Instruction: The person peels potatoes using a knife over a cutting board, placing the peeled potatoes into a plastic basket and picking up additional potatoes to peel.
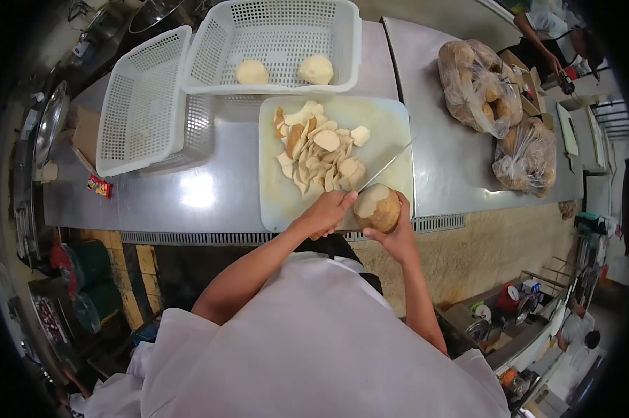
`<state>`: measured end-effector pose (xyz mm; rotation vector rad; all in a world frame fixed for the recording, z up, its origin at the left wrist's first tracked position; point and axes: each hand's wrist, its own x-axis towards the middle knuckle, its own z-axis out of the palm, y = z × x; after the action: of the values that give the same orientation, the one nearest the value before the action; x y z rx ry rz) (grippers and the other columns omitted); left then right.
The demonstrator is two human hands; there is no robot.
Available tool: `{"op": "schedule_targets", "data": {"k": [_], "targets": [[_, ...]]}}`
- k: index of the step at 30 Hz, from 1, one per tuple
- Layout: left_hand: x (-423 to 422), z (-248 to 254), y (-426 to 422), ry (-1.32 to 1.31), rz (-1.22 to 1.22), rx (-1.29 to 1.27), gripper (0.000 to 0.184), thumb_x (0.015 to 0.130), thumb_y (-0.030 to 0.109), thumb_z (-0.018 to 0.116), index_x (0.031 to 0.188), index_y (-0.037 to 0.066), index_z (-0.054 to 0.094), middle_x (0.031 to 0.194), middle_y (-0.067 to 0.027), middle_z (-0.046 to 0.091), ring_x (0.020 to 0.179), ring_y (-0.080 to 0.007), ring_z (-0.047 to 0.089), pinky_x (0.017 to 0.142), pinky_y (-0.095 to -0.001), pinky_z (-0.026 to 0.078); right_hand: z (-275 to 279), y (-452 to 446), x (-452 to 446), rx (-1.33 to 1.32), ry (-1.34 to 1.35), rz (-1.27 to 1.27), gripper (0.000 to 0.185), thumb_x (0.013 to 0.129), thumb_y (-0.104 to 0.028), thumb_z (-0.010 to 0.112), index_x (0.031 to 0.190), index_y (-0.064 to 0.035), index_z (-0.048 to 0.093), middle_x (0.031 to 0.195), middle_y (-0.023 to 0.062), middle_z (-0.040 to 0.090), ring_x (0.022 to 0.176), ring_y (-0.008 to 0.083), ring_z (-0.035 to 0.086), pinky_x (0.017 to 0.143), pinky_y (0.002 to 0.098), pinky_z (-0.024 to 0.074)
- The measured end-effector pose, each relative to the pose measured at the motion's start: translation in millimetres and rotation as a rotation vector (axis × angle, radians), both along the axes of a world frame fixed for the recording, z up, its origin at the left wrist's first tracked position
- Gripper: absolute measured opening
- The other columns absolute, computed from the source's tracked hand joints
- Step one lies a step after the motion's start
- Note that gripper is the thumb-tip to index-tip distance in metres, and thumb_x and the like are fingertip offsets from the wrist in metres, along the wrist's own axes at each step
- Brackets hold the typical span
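My left hand (325,214) is closed round the handle of a knife (387,165), whose blade points up and to the right over the cutting board (387,115). My right hand (399,233) grips a partly peeled jicama (377,209) from its right side. Its top is bare and pale, while brown skin covers the lower part. The jicama is at the board's near edge, close against the knife hand. Beyond it, a heap of peelings (314,157) lies on the board, pale with some brown pieces.
Two peeled jicamas (252,72) sit in a white plastic basket (273,89) behind the board. Another white basket (109,167) stands at its left. Clear bags of unpeeled jicamas (471,87) lie on the right of the steel table (224,202). A red packet (99,186) is far left. Other people are at right.
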<state>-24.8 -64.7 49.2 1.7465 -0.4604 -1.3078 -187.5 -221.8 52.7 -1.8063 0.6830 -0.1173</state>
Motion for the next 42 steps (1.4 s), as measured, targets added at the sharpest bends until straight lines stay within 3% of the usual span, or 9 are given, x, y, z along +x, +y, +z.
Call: {"op": "schedule_targets", "data": {"k": [4,6,10,13,29,31,34,38,42], "targets": [[3,-5,14,0.065,0.01,0.021,0.054,0.111,0.046,0.041,0.086,0.001,0.057,0.053,-0.0054,0.05,0.039,-0.014,0.051,0.037,-0.0336,0.043,8,-17,0,0.401,0.068,-0.233,0.1,0.067,-0.014,0.097,0.148,-0.0033,0.039,0.132,0.0164,0.064,0.12,0.028,0.065,0.104,0.0399,0.0525],[3,5,30,0.048,-0.022,0.036,0.053,0.112,0.045,0.041,0.092,-0.001,0.06,0.055,-0.0068,0.052,0.04,-0.0138,0.052,0.038,-0.0345,0.043,-2,-23,-1,0.111,-0.017,-0.168,0.09,0.067,-0.011,0.094,0.143,-0.002,0.046,0.128,0.0179,0.065,0.117,0.031,0.066,0.1,0.0407,0.054],[-19,65,77,-0.516,-0.137,-0.157,0.043,0.111,0.036,0.043,0.129,0.001,0.063,0.067,-0.0249,0.061,0.056,-0.0387,0.061,0.064,-0.0492,0.052,12,-19,5,-0.22,0.078,-0.071,0.087,0.065,-0.007,0.093,0.139,-0.002,0.048,0.127,0.021,0.065,0.117,0.0376,0.066,0.097,0.0431,0.0539],[-26,121,98,-0.483,-0.331,0.079,0.041,0.11,0.031,0.044,0.131,-0.002,0.057,0.07,-0.028,0.063,0.071,-0.0492,0.064,0.069,-0.0551,0.052,5,-15,6,-0.33,0.133,-0.041,0.084,0.065,-0.005,0.091,0.137,-0.0013,0.049,0.126,0.0229,0.063,0.118,0.0433,0.063,0.097,0.0463,0.0525],[-26,63,58,-0.308,-0.106,-0.029,0.054,0.112,0.04,0.041,0.093,-0.007,0.06,0.067,-0.0268,0.063,0.062,-0.0459,0.064,0.063,-0.0508,0.051,7,1,-4,-0.566,0.095,0.027,0.092,0.064,0.0,0.089,0.144,-0.0019,0.041,0.132,0.0247,0.057,0.12,0.0479,0.057,0.098,0.0488,0.0505],[-17,36,31,0.025,-0.063,0.023,0.061,0.113,0.046,0.038,0.08,-0.003,0.054,0.055,-0.0108,0.053,0.042,-0.0204,0.055,0.048,-0.0396,0.048,8,-3,-3,-0.579,0.06,0.032,0.092,0.064,0.001,0.088,0.144,-0.0025,0.041,0.131,0.024,0.057,0.12,0.0475,0.057,0.098,0.0484,0.0503],[-12,-8,4,0.226,0.073,-0.068,0.06,0.112,0.047,0.038,0.073,0.004,0.047,0.055,-0.0059,0.054,0.038,-0.0149,0.051,0.041,-0.0342,0.045,8,-8,-6,-0.56,0.039,0.088,0.093,0.064,0.003,0.088,0.144,-0.0031,0.041,0.133,0.0235,0.057,0.121,0.047,0.056,0.099,0.0484,0.05],[-8,9,18,0.201,0.025,0.021,0.06,0.112,0.046,0.039,0.078,-0.002,0.053,0.055,-0.0102,0.054,0.042,-0.0188,0.055,0.047,-0.0379,0.049,21,-3,-7,-0.551,0.128,0.09,0.094,0.063,0.001,0.091,0.144,-0.0023,0.042,0.135,0.023,0.056,0.125,0.046,0.055,0.102,0.0488,0.0482],[-26,81,79,-0.457,-0.158,-0.123,0.05,0.112,0.039,0.041,0.131,-0.002,0.062,0.072,-0.0275,0.063,0.064,-0.0426,0.065,0.072,-0.0507,0.052,9,-1,-6,-0.542,0.175,0.015,0.087,0.067,0.001,0.087,0.142,-0.0002,0.043,0.131,0.0252,0.056,0.122,0.0485,0.054,0.1,0.0514,0.0486]]}}
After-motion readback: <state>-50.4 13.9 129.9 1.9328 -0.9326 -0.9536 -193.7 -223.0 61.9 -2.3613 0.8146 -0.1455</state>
